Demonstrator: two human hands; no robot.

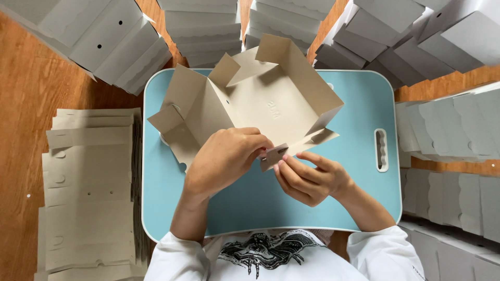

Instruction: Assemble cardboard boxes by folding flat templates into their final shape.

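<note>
A grey-beige cardboard box blank (260,101), partly folded with its side walls raised, rests on a light blue lap table (359,119). My left hand (226,158) curls over the blank's near edge and pinches it by the front corner. My right hand (310,177) holds the small corner flap (274,155) at the near right between thumb and fingers. Both hands meet at that flap, just above the table's middle.
A stack of flat cardboard blanks (88,192) lies on the wooden floor at the left. Folded white-grey boxes are piled at the back left (109,41), back middle (208,26), back right (416,31) and along the right side (448,156).
</note>
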